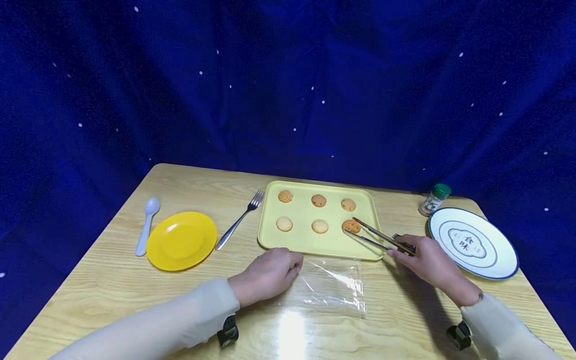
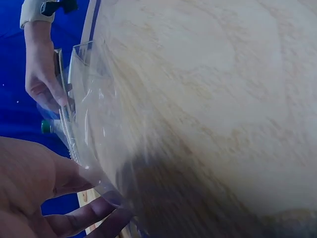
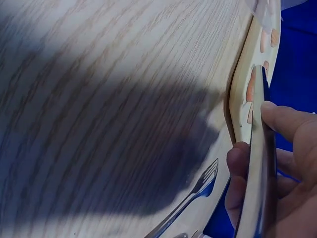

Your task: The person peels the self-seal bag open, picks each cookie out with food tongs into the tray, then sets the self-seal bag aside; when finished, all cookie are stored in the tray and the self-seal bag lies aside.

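Observation:
My left hand pinches a clear plastic bag between thumb and fingers, just in front of the tray; the left wrist view shows the bag hanging from that grip. Metal tongs are gripped in my right hand. Their tips lie either side of a dark golden, patterned cookie at the near right of the pale yellow tray. Several other round cookies sit in two rows there. From the right wrist, the tongs run between thumb and fingers toward the tray.
Left of the tray lie a fork, a yellow plate and a white spoon. A second fork is under my right hand. Farther right stand a white blue-rimmed plate and a green-lidded shaker.

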`<state>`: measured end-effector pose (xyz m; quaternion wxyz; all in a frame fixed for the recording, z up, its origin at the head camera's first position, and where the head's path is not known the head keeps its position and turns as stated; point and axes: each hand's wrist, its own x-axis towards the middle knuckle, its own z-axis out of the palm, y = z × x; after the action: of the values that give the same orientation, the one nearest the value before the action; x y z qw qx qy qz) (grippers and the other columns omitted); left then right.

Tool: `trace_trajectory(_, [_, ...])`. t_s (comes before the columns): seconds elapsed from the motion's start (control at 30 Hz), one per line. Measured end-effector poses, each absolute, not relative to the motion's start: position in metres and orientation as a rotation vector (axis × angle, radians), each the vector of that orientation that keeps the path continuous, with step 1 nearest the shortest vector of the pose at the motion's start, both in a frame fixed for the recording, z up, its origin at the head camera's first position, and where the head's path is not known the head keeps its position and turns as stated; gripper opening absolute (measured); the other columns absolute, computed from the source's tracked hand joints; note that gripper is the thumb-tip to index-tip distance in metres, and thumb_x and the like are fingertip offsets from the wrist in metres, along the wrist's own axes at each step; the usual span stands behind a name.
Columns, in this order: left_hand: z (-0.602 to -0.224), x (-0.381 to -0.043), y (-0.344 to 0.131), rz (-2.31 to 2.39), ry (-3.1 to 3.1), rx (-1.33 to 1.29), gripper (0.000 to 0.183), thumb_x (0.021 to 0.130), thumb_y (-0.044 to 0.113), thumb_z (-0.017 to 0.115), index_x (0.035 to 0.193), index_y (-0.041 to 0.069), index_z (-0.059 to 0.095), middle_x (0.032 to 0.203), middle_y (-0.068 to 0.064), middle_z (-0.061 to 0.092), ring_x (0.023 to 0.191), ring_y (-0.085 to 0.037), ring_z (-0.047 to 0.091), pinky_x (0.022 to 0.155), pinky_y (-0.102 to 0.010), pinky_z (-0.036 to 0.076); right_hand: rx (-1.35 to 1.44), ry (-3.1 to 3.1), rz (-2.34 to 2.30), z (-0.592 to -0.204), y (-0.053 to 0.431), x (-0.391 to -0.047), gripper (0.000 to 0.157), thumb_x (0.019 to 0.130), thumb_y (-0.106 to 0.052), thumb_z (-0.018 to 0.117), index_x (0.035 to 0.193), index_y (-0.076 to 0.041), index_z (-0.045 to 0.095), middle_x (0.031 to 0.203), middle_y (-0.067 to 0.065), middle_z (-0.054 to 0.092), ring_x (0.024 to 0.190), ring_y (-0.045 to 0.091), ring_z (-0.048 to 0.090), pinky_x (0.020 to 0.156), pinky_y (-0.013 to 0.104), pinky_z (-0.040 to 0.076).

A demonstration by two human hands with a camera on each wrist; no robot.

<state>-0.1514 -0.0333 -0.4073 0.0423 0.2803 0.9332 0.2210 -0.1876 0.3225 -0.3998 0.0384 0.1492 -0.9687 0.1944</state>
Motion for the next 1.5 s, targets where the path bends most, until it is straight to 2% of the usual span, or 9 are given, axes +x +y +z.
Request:
trace_trajectory(0.1, [-0.408,-0.151,-0.033,0.672,2.854,0.848,0.021,0.094,0.015,0.058,0.074,0.020,0.054,0.068,0.008,0.050,0.067,-0.008,0.047,0.059,-0.021,0.038,0.465,-2.961,0.583,-0.401,0.324,-0.186,0.037,0.087,-0.032,0.071,0.111,-0.005,0.070,0.097,0.009,0.073,0.060,0.004,0.046,0.059,0.022,0.040])
trace_trajectory(0.33, [-0.410,-0.151,-0.034,0.641,2.870,0.847,0.023,0.093,0.015,0.058,0.072,0.021,0.052,0.067,0.008,0.050,0.067,-0.008,0.047,0.059,-0.022,0.037,0.419,-2.982,0.643,-0.402,0.324,-0.183,0.042,0.087,-0.036,0.070,0.117,-0.006,0.067,0.095,0.009,0.072,0.048,0.002,0.033,0.047,0.024,0.033])
trace_trajectory(0.5, [-0.410,-0.152,-0.032,0.630,2.880,0.853,0.023,0.093,0.016,0.058,0.072,0.021,0.052,0.067,0.009,0.050,0.068,-0.009,0.047,0.059,-0.022,0.037,0.430,-2.946,0.637,-0.400,0.324,-0.181,0.039,0.087,-0.035,0.071,0.114,-0.006,0.068,0.092,0.007,0.072,0.047,0.001,0.033,0.046,0.023,0.032])
trace_trajectory(0.67, [-0.409,-0.152,-0.030,0.632,2.883,0.855,0.022,0.093,0.015,0.058,0.073,0.021,0.053,0.068,0.008,0.050,0.068,-0.009,0.048,0.059,-0.022,0.038,0.439,-2.881,0.673,-0.394,0.331,-0.173,0.033,0.086,-0.029,0.073,0.109,-0.006,0.068,0.074,0.002,0.063,0.044,-0.001,0.033,0.043,0.023,0.033])
trace_trajectory(0.77, [-0.408,-0.150,-0.029,0.633,2.882,0.852,0.022,0.093,0.015,0.058,0.073,0.021,0.053,0.068,0.008,0.051,0.068,-0.009,0.048,0.059,-0.023,0.038,0.428,-2.851,0.664,-0.391,0.343,-0.161,0.028,0.085,-0.027,0.074,0.105,-0.008,0.068,0.068,-0.003,0.057,0.048,-0.003,0.038,0.044,0.022,0.035])
trace_trajectory(0.97, [-0.408,-0.149,-0.029,0.610,2.882,0.828,0.023,0.093,0.015,0.058,0.072,0.021,0.051,0.068,0.008,0.050,0.068,-0.009,0.048,0.058,-0.023,0.038,0.560,-2.819,0.638,-0.397,0.376,-0.125,0.011,0.085,-0.015,0.073,0.091,-0.017,0.065,0.075,-0.012,0.061,0.064,-0.009,0.049,0.053,0.016,0.039])
trace_trajectory(1.2, [-0.406,-0.148,-0.030,0.581,2.901,0.816,0.025,0.094,0.017,0.057,0.070,0.022,0.050,0.067,0.008,0.049,0.065,-0.009,0.047,0.052,-0.024,0.036,0.543,-2.922,0.487,-0.407,0.397,-0.099,0.018,0.085,-0.017,0.073,0.082,-0.024,0.057,0.068,-0.019,0.054,0.061,-0.011,0.043,0.052,0.015,0.034])
trace_trajectory(1.33, [-0.408,-0.147,-0.031,0.556,2.912,0.828,0.024,0.094,0.018,0.056,0.071,0.023,0.051,0.066,0.009,0.050,0.063,-0.008,0.047,0.049,-0.023,0.036,0.506,-2.993,0.390,-0.412,0.399,-0.098,0.021,0.084,-0.023,0.075,0.079,-0.026,0.055,0.067,-0.021,0.051,0.061,-0.012,0.042,0.052,0.019,0.035])
trace_trajectory(1.5, [-0.410,-0.147,-0.032,0.521,2.942,0.842,0.022,0.093,0.018,0.057,0.072,0.024,0.053,0.067,0.009,0.052,0.064,-0.007,0.048,0.051,-0.023,0.036,0.501,-2.998,0.281,-0.416,0.398,-0.100,0.028,0.079,-0.028,0.078,0.074,-0.028,0.051,0.066,-0.022,0.045,0.059,-0.010,0.037,0.052,0.020,0.031])
